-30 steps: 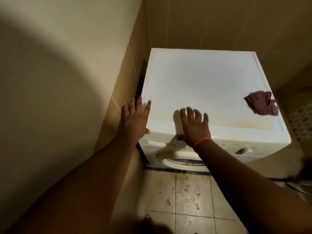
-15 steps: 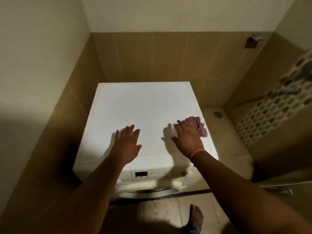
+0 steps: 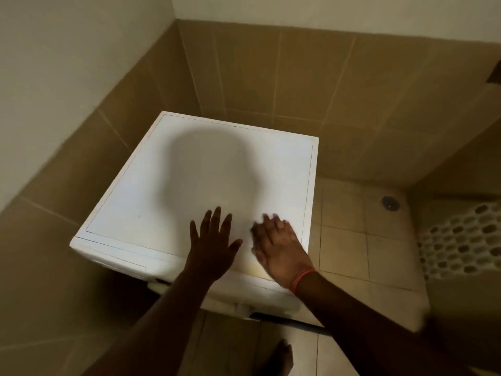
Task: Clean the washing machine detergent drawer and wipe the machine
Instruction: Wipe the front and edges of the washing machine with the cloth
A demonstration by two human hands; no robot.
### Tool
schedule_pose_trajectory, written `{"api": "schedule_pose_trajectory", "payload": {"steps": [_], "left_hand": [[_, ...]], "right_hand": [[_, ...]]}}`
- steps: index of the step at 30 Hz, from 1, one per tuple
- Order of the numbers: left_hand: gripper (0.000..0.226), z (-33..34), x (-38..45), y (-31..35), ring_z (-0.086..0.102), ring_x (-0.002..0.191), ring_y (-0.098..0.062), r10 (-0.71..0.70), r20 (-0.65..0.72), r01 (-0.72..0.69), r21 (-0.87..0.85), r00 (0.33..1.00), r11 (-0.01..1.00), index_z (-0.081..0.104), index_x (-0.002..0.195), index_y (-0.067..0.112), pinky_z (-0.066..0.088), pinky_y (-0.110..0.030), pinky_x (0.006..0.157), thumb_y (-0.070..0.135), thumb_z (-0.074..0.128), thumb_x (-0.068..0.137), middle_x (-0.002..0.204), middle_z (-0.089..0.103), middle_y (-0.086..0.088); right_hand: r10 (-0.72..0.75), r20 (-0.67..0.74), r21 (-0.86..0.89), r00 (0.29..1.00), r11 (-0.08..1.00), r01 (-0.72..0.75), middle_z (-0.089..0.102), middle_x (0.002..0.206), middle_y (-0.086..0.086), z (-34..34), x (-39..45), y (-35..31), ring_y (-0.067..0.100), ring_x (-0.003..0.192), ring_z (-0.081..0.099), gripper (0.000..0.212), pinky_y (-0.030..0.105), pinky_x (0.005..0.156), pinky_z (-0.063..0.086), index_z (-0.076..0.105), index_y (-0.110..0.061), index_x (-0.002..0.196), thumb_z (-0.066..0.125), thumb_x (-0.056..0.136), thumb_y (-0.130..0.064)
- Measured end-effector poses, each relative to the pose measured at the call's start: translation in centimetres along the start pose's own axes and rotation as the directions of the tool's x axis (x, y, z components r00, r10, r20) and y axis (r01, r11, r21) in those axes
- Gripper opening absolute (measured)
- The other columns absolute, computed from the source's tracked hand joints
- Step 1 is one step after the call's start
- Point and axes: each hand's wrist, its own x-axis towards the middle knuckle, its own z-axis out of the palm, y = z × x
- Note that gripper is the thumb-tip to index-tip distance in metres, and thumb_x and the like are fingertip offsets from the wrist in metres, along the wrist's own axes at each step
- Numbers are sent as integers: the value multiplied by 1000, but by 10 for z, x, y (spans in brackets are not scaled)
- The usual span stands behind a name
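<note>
The white washing machine (image 3: 206, 185) sits in the tiled corner. Both palms lie on its top near the front edge, likely bracing: left hand (image 3: 214, 248) spread flat, empty; right hand (image 3: 279, 248) blurred, its hold uncertain.

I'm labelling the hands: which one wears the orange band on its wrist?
The right hand, nearer the washing machine top's right edge; the orange band circles its wrist. The left hand, spread flat, has a bare wrist.

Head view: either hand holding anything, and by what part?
Left hand lies flat and open on the washing machine top, holding nothing. Right hand is motion-blurred; any hold cannot be told.
</note>
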Motion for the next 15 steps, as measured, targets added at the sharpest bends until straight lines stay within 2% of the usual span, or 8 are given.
{"api": "schedule_pose_trajectory", "payload": {"steps": [2,3,6,7,9,10,13,15], "left_hand": [[80,-1,-4,5,4,150,-31,-35,13,35,-8,999,999,17,154,21,6,-60,116,66,7,89,163,7,-12],[79,-1,-6,5,1,150,-30,-54,1,54,-21,999,998,15,154,21,4,-60,116,66,8,90,163,4,-11],[71,0,-14,4,-2,150,-30,-100,0,100,-41,995,994,13,154,21,4,-60,118,61,22,96,163,3,-10],[71,1,-17,3,-2,150,-30,-113,0,113,-48,994,992,13,154,21,4,-61,117,61,22,96,163,3,-11],[74,4,-25,2,-1,150,-31,-131,-5,131,-49,991,990,14,154,21,4,-61,117,64,14,93,163,4,-11],[76,6,-29,1,-2,150,-31,-134,3,134,-39,991,990,13,154,22,4,-61,117,65,9,91,163,4,-11],[78,11,-41,0,-2,150,-32,-141,13,141,-16,990,990,11,154,22,4,-61,116,66,5,89,163,3,-11],[79,12,-51,-1,-2,150,-33,-145,13,145,-22,989,989,9,155,23,4,-62,116,66,3,89,163,2,-12]], "right_hand": [[-133,11,-13,991,991,133,22,162,10,-2,-4,3,31,150,15,58,49,121,17,23,-22,155,26,103,-48],[-119,13,-16,993,993,120,23,161,10,-4,-1,11,31,150,16,57,48,121,17,24,-23,155,26,103,-47],[123,-9,0,992,992,-123,26,160,11,-8,4,22,33,149,18,57,49,120,20,23,-21,155,24,103,-45],[70,2,10,998,997,-70,26,160,11,-7,1,19,33,149,19,57,50,120,22,24,-21,155,25,103,-45],[-207,25,-14,978,978,207,30,159,8,-3,-13,14,31,148,22,54,49,119,25,29,-23,153,30,103,-45],[-280,27,-39,960,959,281,32,158,8,-2,-18,17,30,147,24,53,48,118,26,30,-24,153,33,103,-44],[-27,-6,-8,1000,1000,27,30,159,6,-5,-24,27,28,149,20,55,49,118,27,24,-25,154,30,102,-43],[-109,39,-48,993,993,111,23,162,4,0,-37,16,27,151,14,57,46,121,21,19,-25,156,23,103,-45]]}}
